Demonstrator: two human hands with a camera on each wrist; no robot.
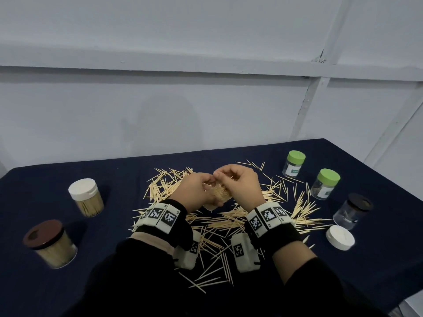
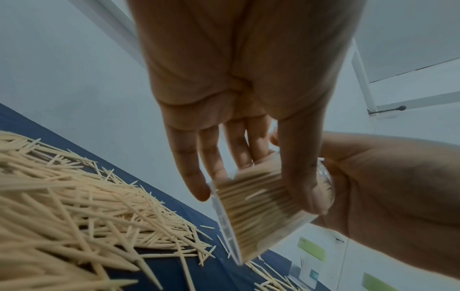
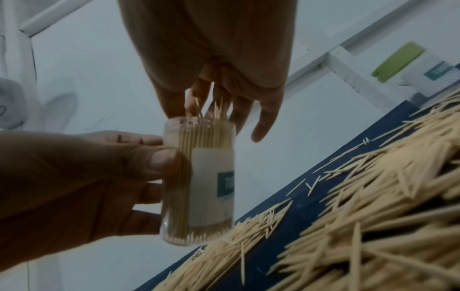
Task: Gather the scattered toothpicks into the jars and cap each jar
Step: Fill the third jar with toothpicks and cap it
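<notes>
My left hand point(image 1: 202, 191) grips a clear, uncapped jar point(image 1: 223, 196) packed with toothpicks, tilted above the middle of the table. In the right wrist view its thumb point(image 3: 164, 160) lies across the jar point(image 3: 206, 187) wall and its fingers wrap behind. My right hand point(image 1: 232, 179) is at the jar's mouth, fingers curled, pinching a few toothpicks point(image 3: 216, 110) that stick up out of the opening. Scattered toothpicks point(image 1: 229, 223) cover the cloth beneath and around both hands, seen close in the left wrist view as a loose toothpick heap point(image 2: 74, 206).
On the dark blue tablecloth point(image 1: 377, 271), a full white-capped jar point(image 1: 85, 196) and a full brown-capped jar point(image 1: 50, 243) stand left. Two green-capped jars point(image 1: 294, 163) point(image 1: 325, 184), a black-capped clear jar point(image 1: 352, 210) and a loose white cap point(image 1: 340, 237) sit right.
</notes>
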